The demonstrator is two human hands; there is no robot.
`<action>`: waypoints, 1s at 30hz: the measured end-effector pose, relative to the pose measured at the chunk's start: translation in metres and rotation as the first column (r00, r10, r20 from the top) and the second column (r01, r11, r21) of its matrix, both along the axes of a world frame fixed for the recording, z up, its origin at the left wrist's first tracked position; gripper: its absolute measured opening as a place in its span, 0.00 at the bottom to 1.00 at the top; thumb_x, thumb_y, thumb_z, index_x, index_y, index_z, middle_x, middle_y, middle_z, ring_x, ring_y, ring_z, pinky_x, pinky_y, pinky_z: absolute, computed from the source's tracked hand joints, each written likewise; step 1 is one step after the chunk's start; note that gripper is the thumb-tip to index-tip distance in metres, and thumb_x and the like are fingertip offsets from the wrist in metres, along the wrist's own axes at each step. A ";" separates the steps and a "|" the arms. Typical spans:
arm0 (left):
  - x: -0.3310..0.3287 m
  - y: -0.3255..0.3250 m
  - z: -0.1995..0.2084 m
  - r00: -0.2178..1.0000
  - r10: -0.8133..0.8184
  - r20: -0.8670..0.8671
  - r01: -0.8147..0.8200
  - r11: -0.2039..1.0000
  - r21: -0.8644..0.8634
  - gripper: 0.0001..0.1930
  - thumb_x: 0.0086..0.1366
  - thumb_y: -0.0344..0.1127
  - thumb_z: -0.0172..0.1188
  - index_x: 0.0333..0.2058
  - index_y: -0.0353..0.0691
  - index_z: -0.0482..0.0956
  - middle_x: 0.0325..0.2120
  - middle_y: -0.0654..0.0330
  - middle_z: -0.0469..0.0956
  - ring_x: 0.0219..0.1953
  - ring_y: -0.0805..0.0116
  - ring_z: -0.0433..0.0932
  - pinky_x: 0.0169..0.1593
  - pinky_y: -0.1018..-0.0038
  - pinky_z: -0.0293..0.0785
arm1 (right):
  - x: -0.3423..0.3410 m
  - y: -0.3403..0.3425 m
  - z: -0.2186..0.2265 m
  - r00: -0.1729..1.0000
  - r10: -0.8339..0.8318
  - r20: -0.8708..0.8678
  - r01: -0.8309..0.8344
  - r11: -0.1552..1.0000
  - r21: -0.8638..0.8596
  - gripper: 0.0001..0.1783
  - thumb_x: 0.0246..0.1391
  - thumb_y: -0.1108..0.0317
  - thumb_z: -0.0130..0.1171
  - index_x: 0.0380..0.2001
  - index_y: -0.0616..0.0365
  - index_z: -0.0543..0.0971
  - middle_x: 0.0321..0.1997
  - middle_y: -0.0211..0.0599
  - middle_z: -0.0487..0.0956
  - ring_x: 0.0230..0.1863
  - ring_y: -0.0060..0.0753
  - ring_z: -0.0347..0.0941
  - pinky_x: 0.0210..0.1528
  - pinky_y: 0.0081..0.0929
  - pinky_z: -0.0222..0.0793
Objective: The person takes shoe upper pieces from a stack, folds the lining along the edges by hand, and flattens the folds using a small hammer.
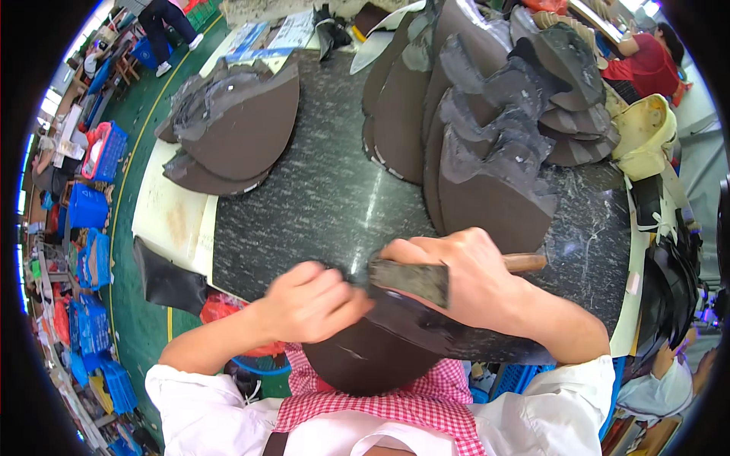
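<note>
At the table's front edge my right hand point(479, 277) is wrapped round a hammer. Its worn grey head point(414, 281) lies across the fingers, and the wooden handle point(525, 262) sticks out to the right. My left hand point(315, 302) is closed, fingertips pinched at the upper edge of a dark brown curved leather-like piece point(372, 353). This piece hangs over the table edge toward my lap, its upper part under my hands. What exactly the left fingertips hold is partly hidden.
Similar dark pieces lie overlapped at right point(494, 197) and in a smaller stack at left point(236, 129) on the black speckled tabletop point(327, 175). A pale yellow container point(645, 137) stands at the right edge. Blue baskets point(87, 205) line the left. Other people work nearby.
</note>
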State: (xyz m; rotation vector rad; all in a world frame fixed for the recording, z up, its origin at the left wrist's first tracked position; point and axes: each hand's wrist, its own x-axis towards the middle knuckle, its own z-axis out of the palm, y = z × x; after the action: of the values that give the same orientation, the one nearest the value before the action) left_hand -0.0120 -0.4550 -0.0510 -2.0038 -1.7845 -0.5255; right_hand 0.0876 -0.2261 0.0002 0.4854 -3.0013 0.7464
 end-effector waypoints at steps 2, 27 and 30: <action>-0.033 -0.027 0.040 0.907 0.391 -0.157 -0.391 0.641 -0.660 0.04 0.48 0.31 0.65 0.26 0.48 0.81 0.18 0.66 0.70 0.24 0.67 0.74 0.32 0.69 0.68 | 0.011 0.027 0.000 0.947 -0.110 -0.302 0.106 0.994 -0.028 0.12 0.50 0.64 0.62 0.37 0.54 0.74 0.25 0.33 0.79 0.25 0.39 0.80 0.25 0.36 0.74; 0.045 0.066 0.045 0.234 -0.107 0.966 0.359 0.933 0.016 0.15 0.62 0.23 0.60 0.49 0.35 0.78 0.44 0.54 0.81 0.47 0.61 0.81 0.51 0.70 0.76 | -0.056 0.140 0.025 0.943 0.058 -0.328 0.083 0.913 0.399 0.08 0.57 0.59 0.60 0.36 0.47 0.77 0.25 0.39 0.79 0.29 0.49 0.78 0.32 0.42 0.72; 0.068 -0.001 0.057 0.173 0.158 0.972 0.409 0.886 -0.217 0.22 0.63 0.26 0.59 0.57 0.37 0.74 0.48 0.51 0.80 0.53 0.53 0.79 0.57 0.66 0.74 | -0.051 0.141 0.026 0.920 0.043 -0.390 0.069 0.960 0.270 0.07 0.55 0.60 0.60 0.37 0.44 0.78 0.27 0.36 0.80 0.31 0.47 0.79 0.34 0.41 0.72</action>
State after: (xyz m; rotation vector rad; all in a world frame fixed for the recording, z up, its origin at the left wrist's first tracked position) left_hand 0.0562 -0.4564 0.0057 -2.2706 -2.5920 -2.1114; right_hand 0.0366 -0.0850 0.0262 0.5450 -2.7260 0.1852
